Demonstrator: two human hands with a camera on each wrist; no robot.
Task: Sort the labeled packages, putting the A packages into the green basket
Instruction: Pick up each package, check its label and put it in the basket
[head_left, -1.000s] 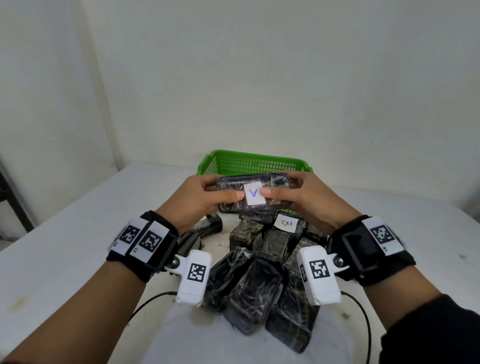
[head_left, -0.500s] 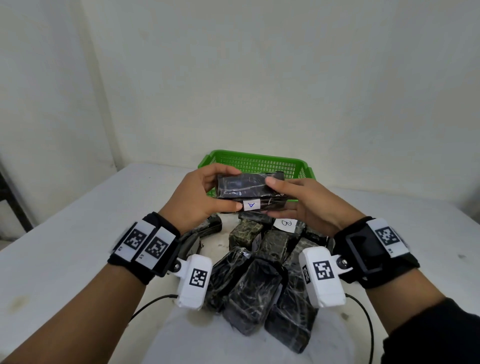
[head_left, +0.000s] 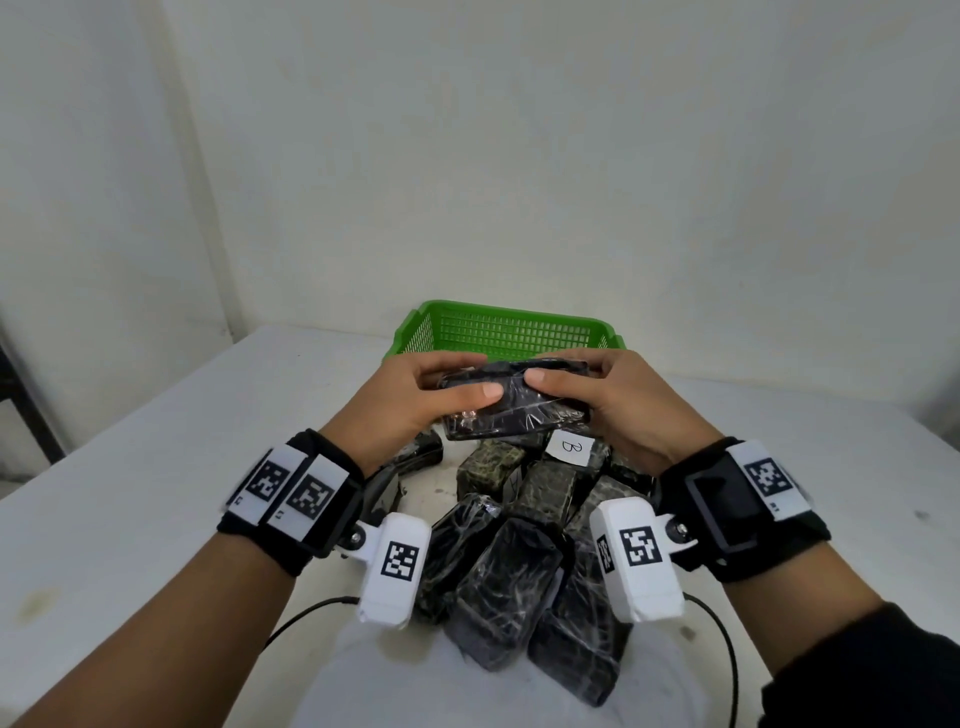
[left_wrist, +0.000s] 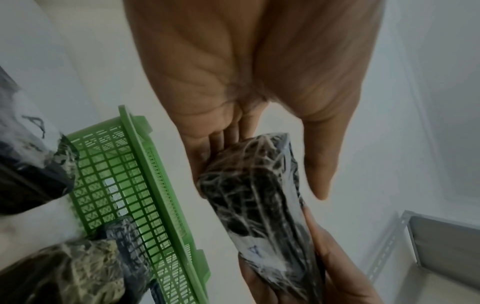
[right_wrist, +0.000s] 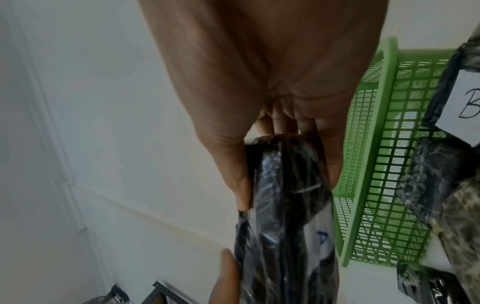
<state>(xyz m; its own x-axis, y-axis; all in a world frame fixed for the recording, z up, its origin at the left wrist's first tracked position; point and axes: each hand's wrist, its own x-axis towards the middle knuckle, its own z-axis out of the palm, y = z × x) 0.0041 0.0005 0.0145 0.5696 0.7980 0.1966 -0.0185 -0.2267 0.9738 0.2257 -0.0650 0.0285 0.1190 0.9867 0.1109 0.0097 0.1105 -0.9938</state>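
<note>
Both hands hold one package (head_left: 514, 402) between them, raised above the pile and just short of the basket (head_left: 506, 332). Left hand (head_left: 415, 397): fingers over the far edge, thumb flat along the near face, gripping the left end. Right hand (head_left: 608, 397): same hold on the right end, thumb tip close to the left thumb. Package is dark, film-wrapped, long axis crosswise. In the head view no label shows; both wrist views show a pale patch with a blue mark on the underside, probably an "A", though blurred.

Basket sits at the far side of the worktop (head_left: 130, 493), beyond the hands. As far as its mesh floor shows, nothing lies in it; the near part is hidden behind the hands.

Pile (head_left: 519, 545) of wrapped packages lies on the worktop under and in front of the wrists. One (head_left: 570, 449) carries a "B" label, face up, just below the held package. Other labels unreadable or hidden.

Judgement: sorting is at an early stage. Held package not yet placed; the whole pile remains to be checked.
</note>
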